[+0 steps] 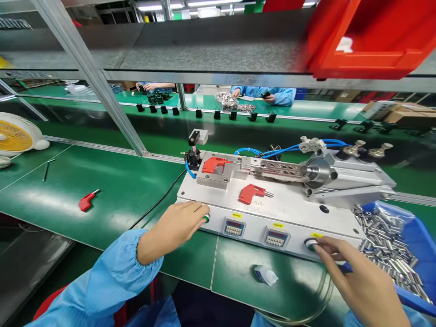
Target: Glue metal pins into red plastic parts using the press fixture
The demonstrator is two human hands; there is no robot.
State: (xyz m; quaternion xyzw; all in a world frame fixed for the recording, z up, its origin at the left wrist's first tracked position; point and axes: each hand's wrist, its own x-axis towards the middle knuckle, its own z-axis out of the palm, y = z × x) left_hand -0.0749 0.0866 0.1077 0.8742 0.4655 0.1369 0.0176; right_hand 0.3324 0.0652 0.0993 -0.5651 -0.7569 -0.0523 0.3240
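Observation:
My left hand (177,222) rests on the front left edge of a metal press fixture (218,193), fingers stretched over the edge, thumb at a green button (206,218). My right hand (357,272) is at a round button (310,244) on the front right, thumb and fingertips against it, nothing held. A red pistol-shaped plastic part (214,165) sits in the fixture's nest, in line with the rod of the pneumatic cylinder (347,175). Another red part (251,194) with a metal pin lies on the fixture's top plate, apart from both hands.
A blue bin (420,231) of metal tubes (384,243) stands at right. A third red part (87,200) lies left on the green table (44,190). A small bottle (265,274) lies in front. A red bin (368,63) sits above; co-workers' hands (269,96) show across.

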